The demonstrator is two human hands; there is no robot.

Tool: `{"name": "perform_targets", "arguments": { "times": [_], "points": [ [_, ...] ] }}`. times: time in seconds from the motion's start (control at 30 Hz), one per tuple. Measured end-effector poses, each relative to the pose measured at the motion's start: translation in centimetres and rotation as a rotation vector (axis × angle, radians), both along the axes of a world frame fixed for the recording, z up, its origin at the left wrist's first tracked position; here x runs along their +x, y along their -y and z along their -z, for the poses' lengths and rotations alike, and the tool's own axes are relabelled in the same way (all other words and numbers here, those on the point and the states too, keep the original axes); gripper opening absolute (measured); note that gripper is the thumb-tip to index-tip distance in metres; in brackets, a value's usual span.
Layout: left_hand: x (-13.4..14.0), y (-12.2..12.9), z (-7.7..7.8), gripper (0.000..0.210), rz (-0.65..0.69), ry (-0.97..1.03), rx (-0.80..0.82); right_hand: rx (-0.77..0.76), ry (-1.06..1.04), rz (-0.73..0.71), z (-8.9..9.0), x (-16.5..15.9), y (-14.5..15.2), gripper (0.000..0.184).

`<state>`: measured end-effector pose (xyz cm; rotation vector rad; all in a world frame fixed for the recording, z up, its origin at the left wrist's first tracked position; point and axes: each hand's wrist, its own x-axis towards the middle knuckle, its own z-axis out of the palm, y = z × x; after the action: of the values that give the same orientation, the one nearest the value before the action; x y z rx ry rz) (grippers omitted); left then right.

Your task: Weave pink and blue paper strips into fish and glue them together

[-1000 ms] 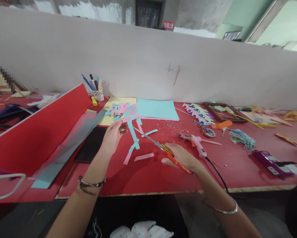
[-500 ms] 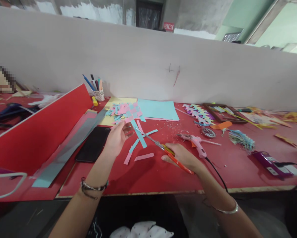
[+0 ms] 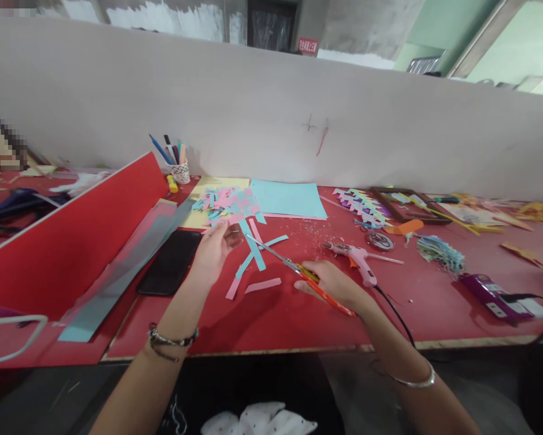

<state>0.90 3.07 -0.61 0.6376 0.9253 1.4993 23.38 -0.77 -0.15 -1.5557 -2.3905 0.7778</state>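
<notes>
My right hand (image 3: 328, 281) is closed around scissors (image 3: 294, 266) with red-orange and yellow handles, and the blades point up and left. Their tips lie close to the edge of a woven pink and blue paper piece (image 3: 248, 208). At that piece's lower edge is my left hand (image 3: 217, 246), its fingers curled and pinching the paper; the exact grip is partly hidden. A long blue strip (image 3: 254, 244) hangs from the weave, below the blades. Under it lie a crossing blue strip (image 3: 278, 241) and a loose pink strip (image 3: 263, 286).
A pink glue gun (image 3: 360, 258) with a black cord lies to the right, near a purple power strip (image 3: 493, 296). A black phone (image 3: 169, 263) lies left, beside a red upright board (image 3: 85, 235). Blue sheets (image 3: 289, 198) and a pen cup (image 3: 179, 171) are at the back.
The scissors and both hands stay nearly in place. The long blue strip's lower end has shifted slightly left; otherwise the view has only moved a little.
</notes>
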Motion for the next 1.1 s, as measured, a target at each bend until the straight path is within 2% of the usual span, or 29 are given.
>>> {"name": "perform_targets", "arguments": {
  "times": [0.27,0.37,0.5,0.63,0.8,0.9,0.93,1.0,1.07,1.1],
  "points": [
    [0.2,-0.2,0.4,0.025,-0.034,-0.037,0.014,-0.001,-0.005,0.045,0.5,0.0,0.0,0.046],
    [-0.2,-0.8,1.2,0.03,-0.109,-0.156,0.063,0.024,0.03,0.07,0.5,-0.1,-0.1,0.047],
    [-1.3,-1.2,2.4,0.037,-0.228,-0.405,-0.022,0.055,0.018,0.177,0.9,0.1,-0.2,0.047],
    [-1.7,-1.0,2.8,0.034,-0.182,-0.487,-0.057,0.094,-0.001,0.267,1.3,0.4,-0.1,0.048],
    [-1.8,-0.2,2.0,0.02,-0.11,-0.602,-0.047,0.115,0.0,0.298,1.7,0.8,0.8,0.047],
    [-3.0,0.5,2.2,0.013,-0.074,-0.692,-0.046,0.108,0.0,0.304,2.0,1.0,1.3,0.046],
    [-3.6,0.8,2.4,0.011,-0.061,-0.741,-0.047,0.099,0.001,0.304,2.1,1.1,1.4,0.045],
    [-4.7,1.5,2.9,0.016,-0.026,-1.09,-0.065,0.074,0.007,0.303,2.3,1.1,1.6,0.043],
    [-5.2,2.4,2.8,0.024,-0.192,-1.419,-0.044,0.054,0.019,0.305,2.5,1.0,1.8,0.041],
    [-5.2,3.0,2.4,0.027,-0.299,-1.506,0.024,0.05,0.028,0.307,2.5,1.0,1.8,0.041]
  ]
}}
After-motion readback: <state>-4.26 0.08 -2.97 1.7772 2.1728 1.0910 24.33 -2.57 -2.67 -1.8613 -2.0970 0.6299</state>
